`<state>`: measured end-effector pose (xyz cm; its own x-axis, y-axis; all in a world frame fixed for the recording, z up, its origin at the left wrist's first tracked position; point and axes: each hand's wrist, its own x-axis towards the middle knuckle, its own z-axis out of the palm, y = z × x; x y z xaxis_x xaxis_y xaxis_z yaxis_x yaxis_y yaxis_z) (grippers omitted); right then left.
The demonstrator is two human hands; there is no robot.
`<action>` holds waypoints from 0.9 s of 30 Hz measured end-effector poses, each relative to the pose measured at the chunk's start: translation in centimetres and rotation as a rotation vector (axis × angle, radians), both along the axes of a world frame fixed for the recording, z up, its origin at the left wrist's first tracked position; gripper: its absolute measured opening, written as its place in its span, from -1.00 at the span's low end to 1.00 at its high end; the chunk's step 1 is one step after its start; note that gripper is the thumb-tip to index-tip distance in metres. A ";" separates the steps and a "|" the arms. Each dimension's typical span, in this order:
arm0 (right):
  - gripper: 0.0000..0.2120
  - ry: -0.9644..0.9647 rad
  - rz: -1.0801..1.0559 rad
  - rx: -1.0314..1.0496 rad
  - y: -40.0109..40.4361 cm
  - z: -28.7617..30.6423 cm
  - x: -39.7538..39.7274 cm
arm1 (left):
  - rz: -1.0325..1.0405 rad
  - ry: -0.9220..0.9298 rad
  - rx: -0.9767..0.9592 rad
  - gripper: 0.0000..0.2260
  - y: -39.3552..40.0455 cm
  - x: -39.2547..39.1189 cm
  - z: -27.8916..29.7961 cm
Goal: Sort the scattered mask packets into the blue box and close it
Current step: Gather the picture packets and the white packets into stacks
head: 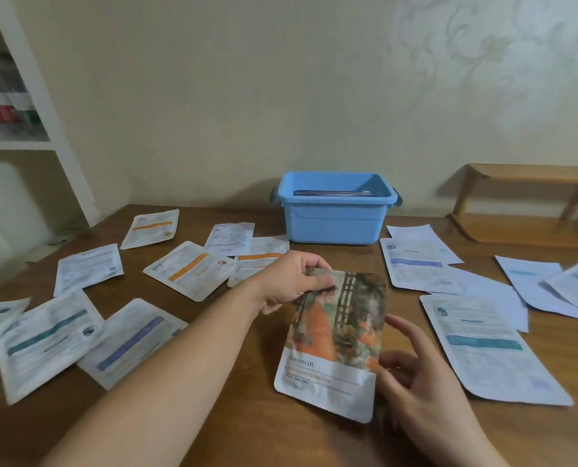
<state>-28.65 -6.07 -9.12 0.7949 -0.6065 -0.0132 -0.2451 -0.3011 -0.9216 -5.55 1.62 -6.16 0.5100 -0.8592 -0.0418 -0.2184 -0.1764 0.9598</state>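
Left grip (292, 281) pinches the illustrated mask packet (334, 342) at its top corner; right grip (415, 375), fingers relaxed, touches its side; blue box (336, 224) beyond.

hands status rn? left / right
Left hand: pinches the top edge of the picture-front mask packet.
Right hand: open, fingers relaxed at the packet's right edge; contact cannot be told.

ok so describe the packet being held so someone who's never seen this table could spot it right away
Start at the blue box by the wall on the wooden table, then come straight toward the camera. The packet lies there between both hands: the left hand pinches its top corner, the right hand touches its right edge. It alone shows a colourful orange picture; the others are white with text.
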 end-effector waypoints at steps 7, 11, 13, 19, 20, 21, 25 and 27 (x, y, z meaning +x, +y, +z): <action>-0.57 0.039 -0.049 -0.314 -1.5 -0.5 -1.3 | 0.165 -0.333 0.247 -0.91 -0.9 -1.9 -2.7; -0.55 0.243 0.047 -0.600 -1.3 -0.4 -1.1 | 0.144 -0.688 0.301 -0.88 -0.7 -2.7 -3.4; -0.58 0.271 0.054 -0.684 -1.2 -0.4 -0.9 | 0.143 -0.830 0.340 -0.84 -0.6 -2.7 -3.7; -0.78 0.317 0.039 -0.766 -0.9 -0.4 -1.0 | 0.195 -0.925 0.378 -0.68 -0.3 -2.3 -4.2; -0.79 0.325 0.040 -0.776 -0.9 -0.5 -1.0 | 0.205 -0.917 0.394 -0.66 -0.3 -2.2 -4.3; -0.81 0.334 0.044 -0.783 -0.9 -0.5 -1.0 | 0.206 -0.900 0.410 -0.64 -0.1 -2.1 -4.2; -0.87 0.406 0.054 -0.789 -1.0 0.3 -0.4 | 0.067 -0.834 0.430 -0.58 1.7 -1.3 -2.6; -0.95 0.377 0.043 -0.803 -0.6 1.2 0.7 | 0.095 -0.862 0.449 -0.57 3.8 0.3 -1.3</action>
